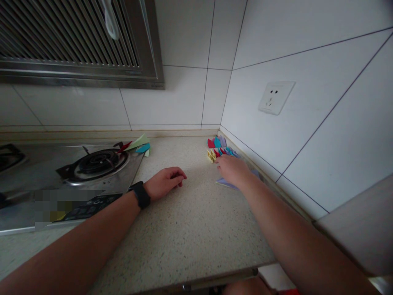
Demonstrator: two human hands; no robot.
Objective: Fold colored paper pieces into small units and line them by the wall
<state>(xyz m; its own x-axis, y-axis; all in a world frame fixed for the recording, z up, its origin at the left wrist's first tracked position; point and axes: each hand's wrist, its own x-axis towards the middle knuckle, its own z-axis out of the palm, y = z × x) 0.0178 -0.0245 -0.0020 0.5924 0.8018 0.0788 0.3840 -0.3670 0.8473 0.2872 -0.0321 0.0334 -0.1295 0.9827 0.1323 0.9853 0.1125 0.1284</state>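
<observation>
Loosely curled above the middle of the counter, my left hand (pixel 166 180) has its thumb a little apart from the fingers and nothing in it. My right hand (pixel 232 166) reaches into the back right corner, its fingertips closed at the yellow folded paper pieces (pixel 211 155). Part of its grip is hidden behind the hand. Beside the yellow ones stand red and blue folded papers in the same row. Behind them lies another group of red, blue and purple folded papers (pixel 217 141). A flat purple paper (pixel 226 183) sits partly under my right wrist.
A gas stove (pixel 96 164) is on the left, with loose green, red and blue papers (pixel 139 143) at its right edge. The range hood (pixel 159 80) hangs above. A wall socket (pixel 276 97) is on the right wall. The speckled counter (pixel 190 233) ends near me.
</observation>
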